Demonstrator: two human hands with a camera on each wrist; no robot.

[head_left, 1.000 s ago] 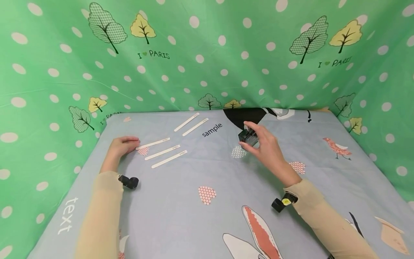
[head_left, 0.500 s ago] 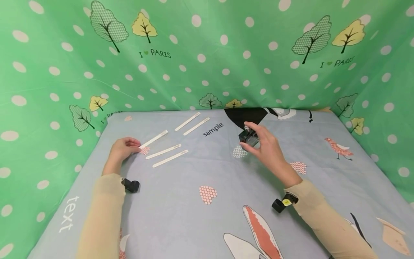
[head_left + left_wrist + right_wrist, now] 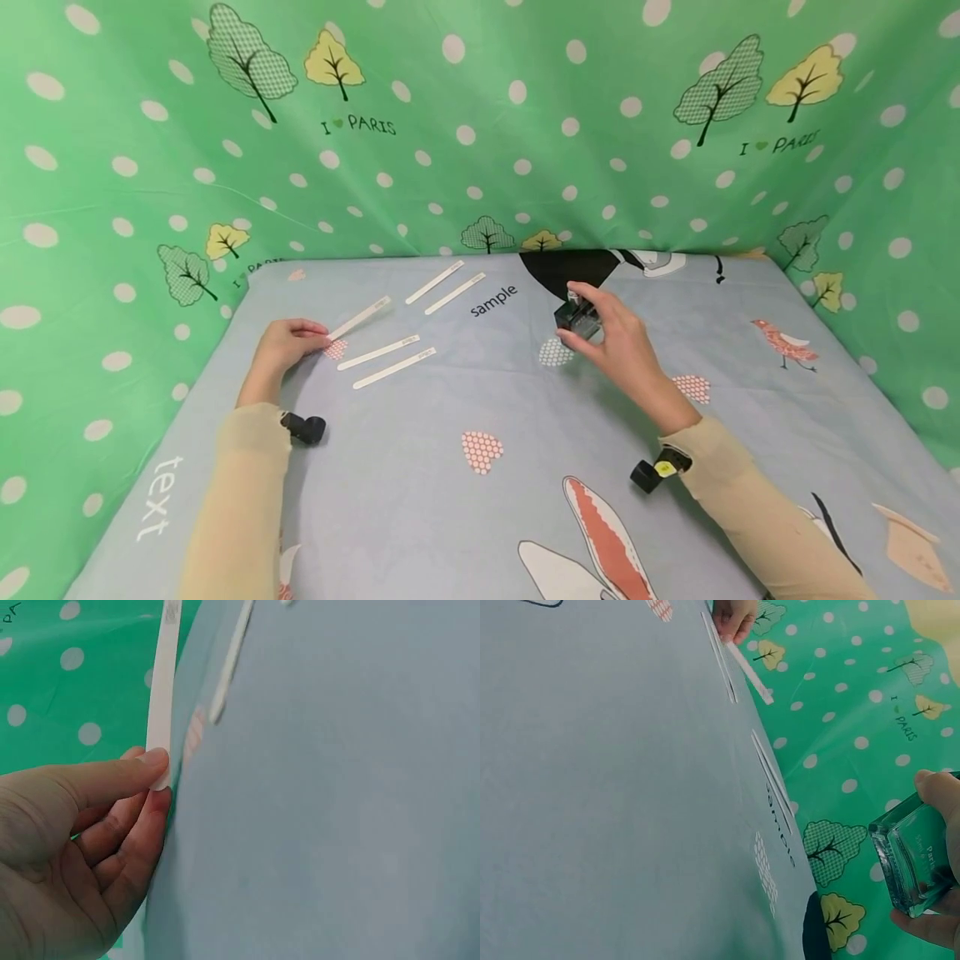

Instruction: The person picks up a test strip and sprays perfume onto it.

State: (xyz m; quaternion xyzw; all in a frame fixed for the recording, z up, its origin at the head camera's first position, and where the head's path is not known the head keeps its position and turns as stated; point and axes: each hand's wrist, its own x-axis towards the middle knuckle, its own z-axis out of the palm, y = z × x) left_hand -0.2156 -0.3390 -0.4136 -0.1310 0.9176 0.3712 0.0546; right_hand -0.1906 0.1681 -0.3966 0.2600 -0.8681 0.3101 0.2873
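Widest lane ran between left hand [image 3: 292,343] and right hand [image 3: 618,337], across the near part of the cloth [image 3: 390,500]. Near flat strips [image 3: 378,352] were low obstacles beside the left hand; its pinched strip [image 3: 363,317] jutted forward, leaving a narrow gap to the far flat strips [image 3: 455,293]. Glass bottle [image 3: 581,323] blocked the right hand's inner side; green curtain [image 3: 517,125] walled off the back.

Curtained-off booth, by its green dotted drapes [image 3: 487,79] and blue-grey printed cloth [image 3: 540,408].
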